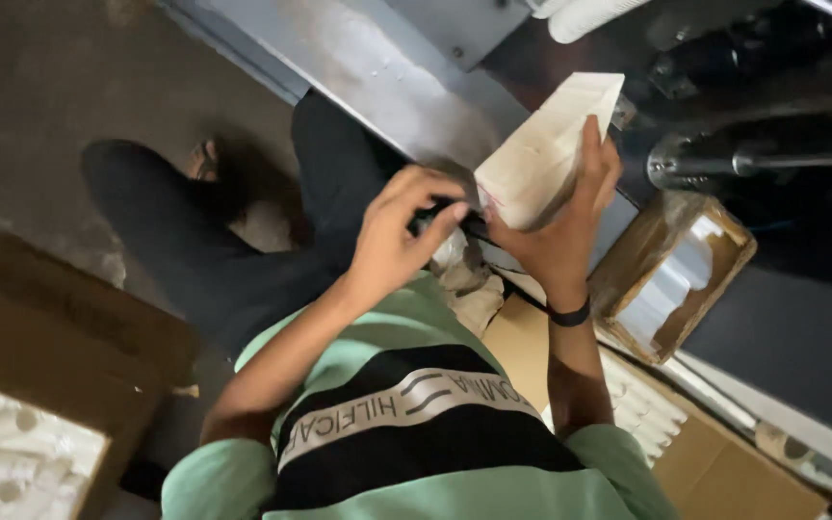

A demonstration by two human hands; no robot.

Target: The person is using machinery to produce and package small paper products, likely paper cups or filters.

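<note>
While the head view looks steeply down over a green and black shirt (406,433), the right hand (556,226) has a closed grip on a pale paper bag (546,144): flat, matte, rectangular, tilted up and away, its thumb side along the bag's right edge and the palm under the lower end. A dark band (570,314) circles that wrist. Just left of this grip, the left hand (392,236) curls its fingers (440,223) onto a small dark item at the bag's lower corner; what that item is cannot be made out, and whether the hand pinches it or only touches it cannot be told. Beyond both hands runs a grey metal counter (377,77), smooth and dull. Right of the grip sits an open brown cardboard box (671,274) with white contents, blurred. Below it lie rows of white tubes (642,409), partly hidden by the right arm. Far left, another carton (60,385) of white tubes is cut off by the frame.
</note>
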